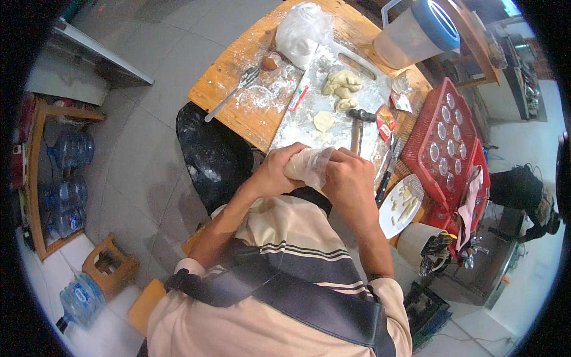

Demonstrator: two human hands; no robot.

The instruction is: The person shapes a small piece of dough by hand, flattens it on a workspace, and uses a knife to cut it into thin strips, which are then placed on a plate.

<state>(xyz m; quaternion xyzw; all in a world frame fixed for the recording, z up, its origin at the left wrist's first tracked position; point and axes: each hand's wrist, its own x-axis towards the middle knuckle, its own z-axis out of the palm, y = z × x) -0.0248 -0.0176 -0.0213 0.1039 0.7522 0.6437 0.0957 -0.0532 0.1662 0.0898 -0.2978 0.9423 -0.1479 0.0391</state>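
My left hand point(279, 169) is closed around a pale, rounded mass in a clear plastic bag point(303, 166), just off the near edge of the table. My right hand point(350, 172) grips the gathered end of the same bag, its fingertips partly hidden. Beyond them, a floured cutting board point(292, 131) bears a flat dough round point(323, 121), a small dough piece point(345, 104) and a larger lump of dough point(342, 83). A hammer point(358, 127) lies on the board's right part, beside a red packet point(385, 123).
On the wooden table point(232, 80) are a floury fork point(232, 94), an eggshell point(270, 61), a plastic bag point(303, 31) and a blue-lidded pitcher point(412, 38). Knives point(387, 172), a plate of dough pieces point(401, 205) and a red basket point(439, 138) stand at the right. A black stool point(212, 156) is at left.
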